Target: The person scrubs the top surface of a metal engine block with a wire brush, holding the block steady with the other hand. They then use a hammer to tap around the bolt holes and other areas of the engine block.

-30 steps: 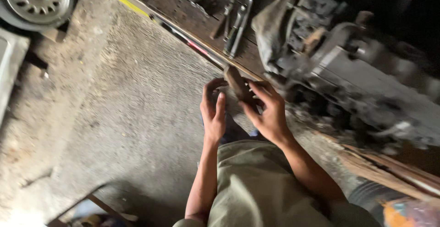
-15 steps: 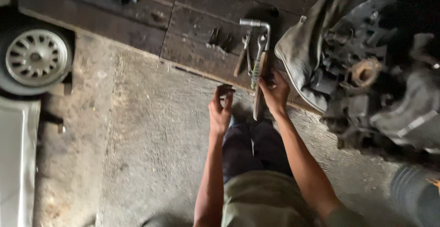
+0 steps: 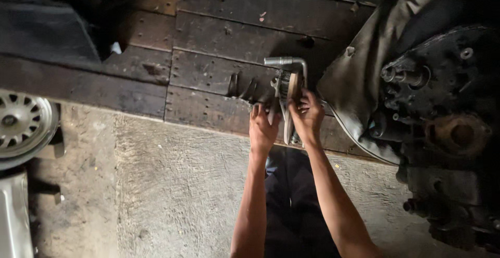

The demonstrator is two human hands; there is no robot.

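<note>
Both hands, left (image 3: 263, 127) and right (image 3: 307, 116), reach forward gripping a metal part (image 3: 288, 99).

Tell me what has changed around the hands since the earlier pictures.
Both hands have reached forward from over the concrete floor onto the dark wooden planks. The right hand still grips the flat metal part, now beside the bent metal wrench; the left hand has closed in on the part. The engine and wheel lie unmoved.

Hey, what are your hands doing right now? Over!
Left hand and right hand both gripping a metal tool. Above wooden planks. Engine close right.
</note>
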